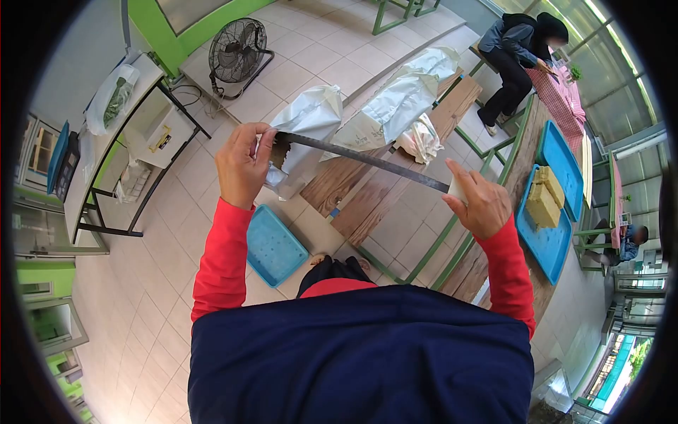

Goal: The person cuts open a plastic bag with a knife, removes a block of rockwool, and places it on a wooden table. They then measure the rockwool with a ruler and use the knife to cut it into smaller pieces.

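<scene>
A long, thin dark strip like a blade stretches between my two raised hands. My left hand pinches its left end beside an open silvery bag. At the strip's right end, my right hand is closed on a pale handle-like piece, with the thumb extended. Behind the strip, more silvery bags and a crumpled white bag lie on a wooden bench. Yellowish blocks rest in a blue tray on the wooden table at the right.
A second blue tray lies behind the first; another is low by my feet. A black fan stands on the floor. A person sits at the back right, another farther right. A side table stands left.
</scene>
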Demonstrator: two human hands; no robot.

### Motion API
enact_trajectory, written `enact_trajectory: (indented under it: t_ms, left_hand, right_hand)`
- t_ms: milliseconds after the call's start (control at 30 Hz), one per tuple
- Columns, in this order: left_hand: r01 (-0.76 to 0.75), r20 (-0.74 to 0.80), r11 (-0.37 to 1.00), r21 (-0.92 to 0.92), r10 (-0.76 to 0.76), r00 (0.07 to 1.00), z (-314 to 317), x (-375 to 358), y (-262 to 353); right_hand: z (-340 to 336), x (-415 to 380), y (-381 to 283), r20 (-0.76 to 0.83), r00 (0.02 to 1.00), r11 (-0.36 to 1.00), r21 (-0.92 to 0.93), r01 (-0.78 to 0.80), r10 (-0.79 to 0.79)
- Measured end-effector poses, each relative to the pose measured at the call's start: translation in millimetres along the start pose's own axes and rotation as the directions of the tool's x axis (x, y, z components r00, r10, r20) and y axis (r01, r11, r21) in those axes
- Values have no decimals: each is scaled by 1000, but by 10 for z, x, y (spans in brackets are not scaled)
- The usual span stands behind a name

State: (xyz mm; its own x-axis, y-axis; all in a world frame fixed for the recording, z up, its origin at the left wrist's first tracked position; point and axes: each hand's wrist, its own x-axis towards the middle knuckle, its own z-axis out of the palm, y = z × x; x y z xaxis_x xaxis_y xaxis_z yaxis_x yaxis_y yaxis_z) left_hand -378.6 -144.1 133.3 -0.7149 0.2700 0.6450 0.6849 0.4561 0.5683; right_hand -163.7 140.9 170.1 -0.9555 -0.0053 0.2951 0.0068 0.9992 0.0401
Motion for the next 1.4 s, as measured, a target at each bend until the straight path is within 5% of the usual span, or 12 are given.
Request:
enact_trajectory:
  t_ms: [433,733,1400]
  left_hand:
    - [-97,-16,995,-33,96,995,7,-37,-83]
    - [18,25,998,-53,-16,1000,-101,-19,-181]
    - [-14,51,996,-90,19,999,-164,-52,-295]
  right_hand:
    - [-31,161,51,42,999,999,-43,-15,16]
    - [-71,62,219,16,1000,1000,9,8,-8]
    - [-63,33,402,15,999,999,23,29,-29]
